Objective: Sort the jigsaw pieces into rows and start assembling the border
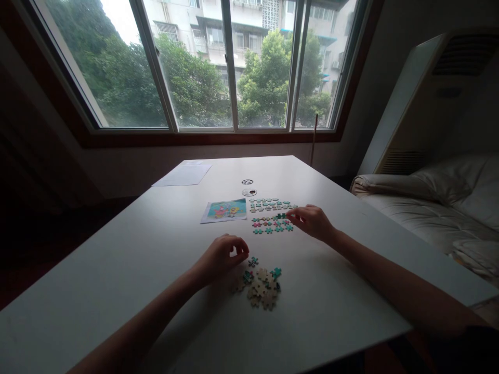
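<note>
My right hand [311, 221] reaches over the rows of puzzle pieces [273, 224], thumb and forefinger pinched on a dark teal puzzle piece [281, 215]. Some of those rows are teal, others pinkish or pale. Nearer to me, my left hand [225, 250] hovers above the table with its fingers curled and the tips together. Whether anything is between them is too small to make out. Just right of its fingertips lies a single patterned puzzle piece [253, 261]. Below that is a loose pile of puzzle pieces [263, 289], many showing their pale backs.
A picture sheet [225, 210] with cartoon figures lies left of the rows. Two round items [249, 192] sit behind it on the white table [117, 270]. Papers [182, 174] rest at the far left corner. A sofa [421, 208] stands to the right, and a window is ahead.
</note>
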A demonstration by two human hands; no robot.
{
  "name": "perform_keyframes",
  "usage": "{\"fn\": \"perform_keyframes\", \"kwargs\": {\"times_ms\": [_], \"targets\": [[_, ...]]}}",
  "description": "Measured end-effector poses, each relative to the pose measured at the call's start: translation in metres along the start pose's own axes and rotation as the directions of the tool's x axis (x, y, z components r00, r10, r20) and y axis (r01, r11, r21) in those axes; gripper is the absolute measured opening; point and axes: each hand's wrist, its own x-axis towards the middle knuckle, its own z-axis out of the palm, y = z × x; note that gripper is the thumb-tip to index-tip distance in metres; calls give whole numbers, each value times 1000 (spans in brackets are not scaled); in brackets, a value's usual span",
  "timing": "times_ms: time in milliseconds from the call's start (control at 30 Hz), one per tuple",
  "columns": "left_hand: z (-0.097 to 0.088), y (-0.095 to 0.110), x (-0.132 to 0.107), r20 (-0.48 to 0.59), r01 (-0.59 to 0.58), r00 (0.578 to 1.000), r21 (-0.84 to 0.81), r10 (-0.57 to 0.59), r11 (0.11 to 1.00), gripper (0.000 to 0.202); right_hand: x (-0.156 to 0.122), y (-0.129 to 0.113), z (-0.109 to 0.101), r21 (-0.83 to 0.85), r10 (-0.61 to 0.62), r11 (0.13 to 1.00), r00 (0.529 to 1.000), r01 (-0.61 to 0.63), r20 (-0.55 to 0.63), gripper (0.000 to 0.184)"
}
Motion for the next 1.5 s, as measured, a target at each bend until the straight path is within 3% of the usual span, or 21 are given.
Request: {"fn": "perform_keyframes", "kwargs": {"times_ms": [100, 200, 367, 533, 700, 1000, 1500], "targets": [[0, -4, 0, 24, -3, 1000, -4, 4, 1000, 8, 5, 15, -6, -46, -4, 999, 997, 8, 78, 25], [1, -6, -1, 52, -50, 997, -32, 51, 998, 12, 11, 40, -9, -66, 125, 991, 987, -119, 102, 23], [0, -6, -2, 70, -111, 991, -24, 113, 994, 16, 19, 96, 2, -15, 424, 905, 897, -426, 126, 23], [-1, -9, 1, 59, -95, 994, 9, 94, 995, 16, 20, 130, 23, 15, 472, 871, 845, -491, 252, 24], [2, -11, 0, 6, -74, 997, 43, 74, 996, 20, 19, 136, 33, 32, 468, 863, 821, -504, 328, 24], [2, -5, 0, 43, -83, 996, 73, 80, 994, 19, 22, 137, 36, 5, 503, 844, 795, -536, 339, 25], [7, -10, 1, 49, -78, 996, 60, 75, 995, 19, 34, 125, 44, -3, 454, 876, 821, -483, 346, 24]]}}
